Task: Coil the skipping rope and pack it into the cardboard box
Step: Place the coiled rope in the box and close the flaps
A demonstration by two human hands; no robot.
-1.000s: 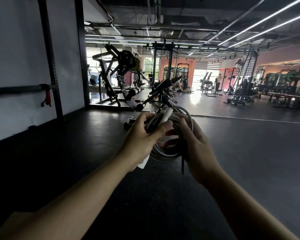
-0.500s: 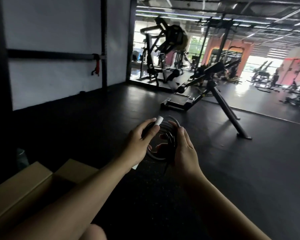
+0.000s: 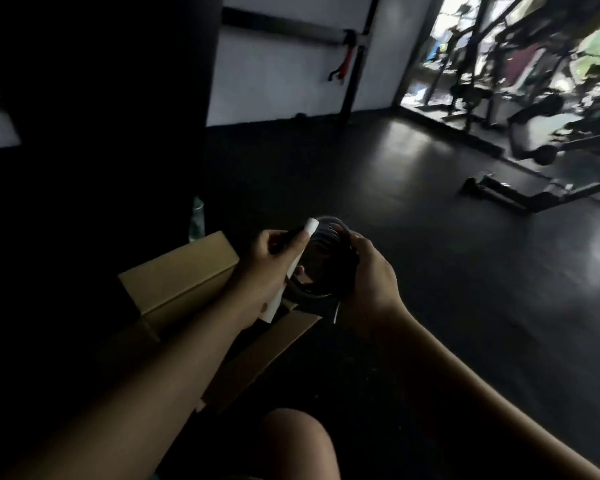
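Head view: the coiled skipping rope is held above the open cardboard box, gripped on both sides. The left hand is closed around the white handle; the right hand is clamped on the coil's far edge. A bare knee is seen below.

A dark, matte floor fills most of the view and catches soft reflections. A white wall at the back carries a black horizontal bar and an upright post. To the right, gym machines stand blurred in bright daylight.
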